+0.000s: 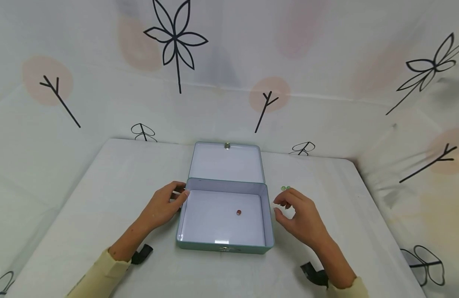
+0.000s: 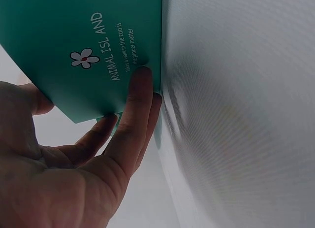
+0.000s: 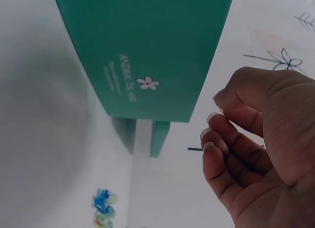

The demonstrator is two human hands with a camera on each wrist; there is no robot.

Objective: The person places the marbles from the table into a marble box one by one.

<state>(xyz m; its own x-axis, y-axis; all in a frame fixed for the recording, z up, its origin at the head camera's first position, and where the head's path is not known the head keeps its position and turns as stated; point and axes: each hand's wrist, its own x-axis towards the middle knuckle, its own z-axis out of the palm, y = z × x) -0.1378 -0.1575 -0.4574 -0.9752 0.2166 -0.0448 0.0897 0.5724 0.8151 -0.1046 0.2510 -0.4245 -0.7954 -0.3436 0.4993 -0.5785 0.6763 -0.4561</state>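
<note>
A green tin box (image 1: 222,248) with a pale inside stands on the table, its hinged lid (image 1: 226,162) swung back. One small reddish-brown marble (image 1: 238,212) lies inside, right of the middle. My left hand (image 1: 164,207) holds the box's left wall, thumb at the rim and fingers (image 2: 133,119) against the printed outer side. My right hand (image 1: 302,215) hovers just off the right wall, its fingers loosely curled and a gap between thumb and fingertips; nothing shows between them. Small glass marbles (image 1: 285,188) lie beyond it; the right wrist view shows blue and yellow-green marbles (image 3: 103,203).
A white cloth covers the table (image 1: 140,165). Behind it and at the sides hangs a pale curtain (image 1: 222,103) with line-drawn flowers and twigs. Black straps (image 1: 142,253) are on both wrists, below light yellow sleeves (image 1: 103,273).
</note>
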